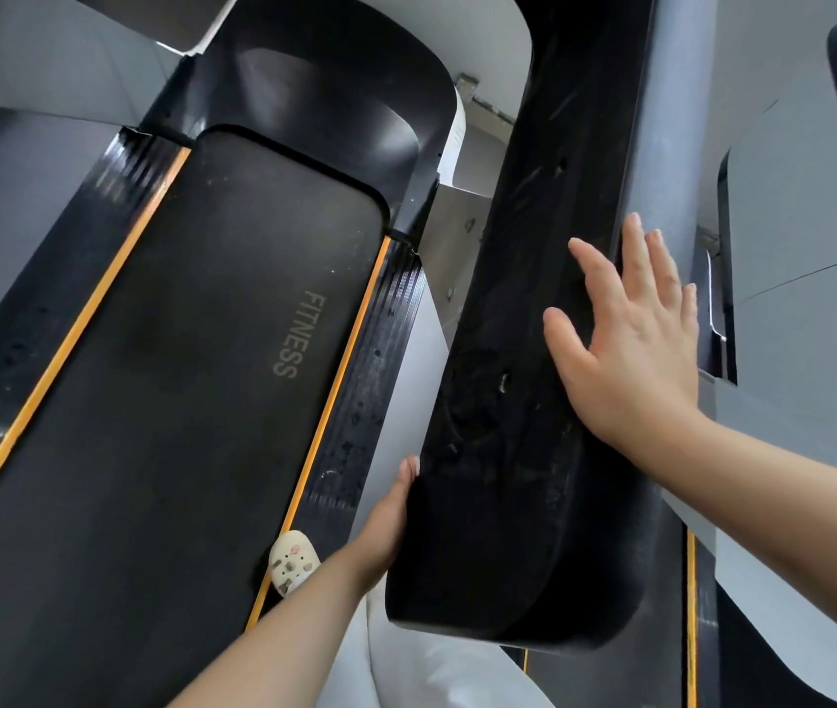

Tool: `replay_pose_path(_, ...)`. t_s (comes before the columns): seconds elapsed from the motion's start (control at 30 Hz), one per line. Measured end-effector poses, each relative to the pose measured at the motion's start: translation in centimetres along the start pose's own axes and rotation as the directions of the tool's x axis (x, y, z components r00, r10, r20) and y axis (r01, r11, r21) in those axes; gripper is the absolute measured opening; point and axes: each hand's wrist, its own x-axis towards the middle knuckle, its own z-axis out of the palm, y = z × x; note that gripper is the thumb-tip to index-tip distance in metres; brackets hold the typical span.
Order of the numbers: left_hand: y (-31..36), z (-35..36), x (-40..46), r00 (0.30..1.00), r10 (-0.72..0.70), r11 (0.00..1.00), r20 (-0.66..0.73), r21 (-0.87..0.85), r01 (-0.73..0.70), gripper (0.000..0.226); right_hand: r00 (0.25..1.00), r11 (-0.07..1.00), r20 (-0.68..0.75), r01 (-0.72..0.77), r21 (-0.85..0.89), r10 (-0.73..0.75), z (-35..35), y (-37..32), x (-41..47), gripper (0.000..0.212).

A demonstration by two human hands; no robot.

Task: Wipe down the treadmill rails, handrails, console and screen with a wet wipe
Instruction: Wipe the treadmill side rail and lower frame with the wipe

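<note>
Clearly "FITNESS" marks the belt (232, 319); both hands touch the handrail (518, 350).

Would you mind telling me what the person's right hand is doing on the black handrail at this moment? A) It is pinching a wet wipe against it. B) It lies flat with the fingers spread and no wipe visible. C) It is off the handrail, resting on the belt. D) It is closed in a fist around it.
B: the right hand lies open, fingers spread, on the black handrail, with no wipe visible.
</note>
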Motion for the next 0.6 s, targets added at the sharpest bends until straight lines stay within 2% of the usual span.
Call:
replay_pose_path(0.17, 3.5, 0.3, 5.0, 0.998, 0.025, 0.996, -0.055, -0.083, -0.03, 0.067, 1.0, 1.0, -0.025, 0.001, 0.021, 0.0, 0.1, 0.3, 0.1, 0.057)
replay_pose_path(0.27, 5.5, 0.2, 7.3, 0.996, 0.021, 0.99, -0.084, -0.138, -0.033, 0.068, 0.999, 0.999, -0.047, 0.007, 0.045, -0.005, 0.2, 0.5, 0.2, 0.063)
replay_pose_path(0.47, 7.5, -0.4, 9.8, 0.969, 0.128, 0.982, -0.213, -0.109, -0.154, 0.059, 0.999, 0.998, -0.048, 0.01, 0.057, -0.007, 0.2, 0.4, 0.0, 0.065)
replay_pose_path(0.53, 7.4, -0.6, 10.6, 0.964, 0.15, 0.981, -0.22, -0.091, -0.173, 0.057, 0.999, 0.999, -0.043, 0.013, 0.05, -0.011, 0.1, 0.4, 0.1, 0.059)
replay_pose_path(0.6, 7.5, -0.3, 10.3, 0.964, 0.157, 0.98, -0.216, -0.085, -0.179, 0.045, 0.999, 0.999, -0.031, 0.013, 0.029, -0.012, 0.1, 0.4, 0.0, 0.054)
